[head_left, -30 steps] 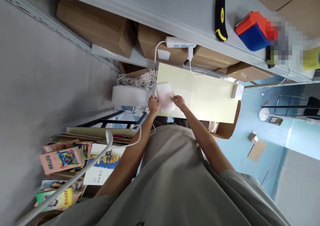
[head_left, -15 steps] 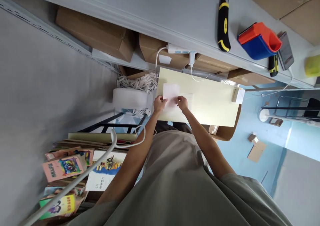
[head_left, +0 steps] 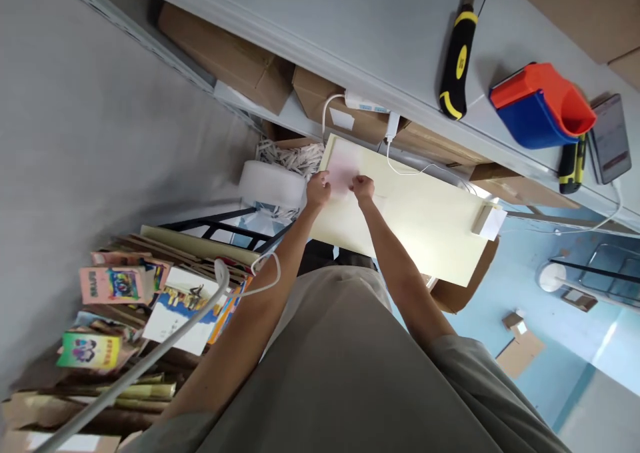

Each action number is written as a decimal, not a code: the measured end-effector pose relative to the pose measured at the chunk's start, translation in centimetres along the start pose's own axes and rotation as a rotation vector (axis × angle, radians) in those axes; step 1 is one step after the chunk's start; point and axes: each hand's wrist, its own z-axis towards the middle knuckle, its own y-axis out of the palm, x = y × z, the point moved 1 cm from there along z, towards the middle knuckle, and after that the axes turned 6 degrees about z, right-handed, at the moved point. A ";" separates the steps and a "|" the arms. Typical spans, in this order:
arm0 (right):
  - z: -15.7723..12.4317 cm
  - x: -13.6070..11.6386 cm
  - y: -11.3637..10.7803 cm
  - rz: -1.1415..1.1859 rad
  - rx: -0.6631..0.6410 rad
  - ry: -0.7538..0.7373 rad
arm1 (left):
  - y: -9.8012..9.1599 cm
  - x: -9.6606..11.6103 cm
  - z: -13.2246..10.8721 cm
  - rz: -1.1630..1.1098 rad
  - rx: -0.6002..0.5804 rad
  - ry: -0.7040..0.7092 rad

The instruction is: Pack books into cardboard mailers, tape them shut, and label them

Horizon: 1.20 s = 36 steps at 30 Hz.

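Observation:
Both my hands reach out over a cream tabletop (head_left: 430, 223). My left hand (head_left: 318, 190) and my right hand (head_left: 362, 187) each pinch the near edge of a thin pale pinkish-white sheet (head_left: 343, 167). The sheet lies flat near the tabletop's far left corner, between my two hands. My fingers are closed on its edge. A second faint printed paper lies on the tabletop just right of my right hand.
A bubble-wrap roll (head_left: 273, 183) and shredded paper (head_left: 290, 156) sit left of the tabletop. A grey shelf holds a yellow-black utility knife (head_left: 456, 59), a red-blue dispenser (head_left: 543, 106) and a phone (head_left: 610, 138). Cardboard boxes (head_left: 235, 59) and a power strip (head_left: 367, 103) lie below it. Stacked books (head_left: 125, 286) are at lower left.
My hands have carried the sheet away from my body toward the tabletop's far left corner. It now lies flatter. The view has swung a little.

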 end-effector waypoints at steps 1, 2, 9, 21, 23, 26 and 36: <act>-0.4 0.2 -0.4 -0.010 -0.004 -0.016 | -0.4 -0.1 -1.1 -0.014 0.022 0.000; -0.9 0.3 -0.9 -0.020 -0.004 -0.047 | -0.7 -0.3 -2.2 -0.029 0.046 0.000; -7.5 1.2 -1.5 -0.041 -0.279 -0.333 | -2.8 -1.7 -11.0 -0.186 0.251 -0.078; -23.3 -2.0 8.1 -0.059 -0.906 -0.637 | -12.2 -8.8 -26.6 -0.574 0.856 -0.042; -27.5 -2.5 10.2 -0.071 -1.002 -0.693 | -14.2 -10.6 -30.4 -0.606 0.978 -0.026; -35.1 -1.9 13.4 -0.052 -1.169 -0.756 | -17.0 -14.5 -37.0 -0.640 1.161 -0.017; -57.3 11.8 25.4 -0.328 -1.494 -0.931 | -18.4 -32.2 -57.9 -0.724 1.766 -0.422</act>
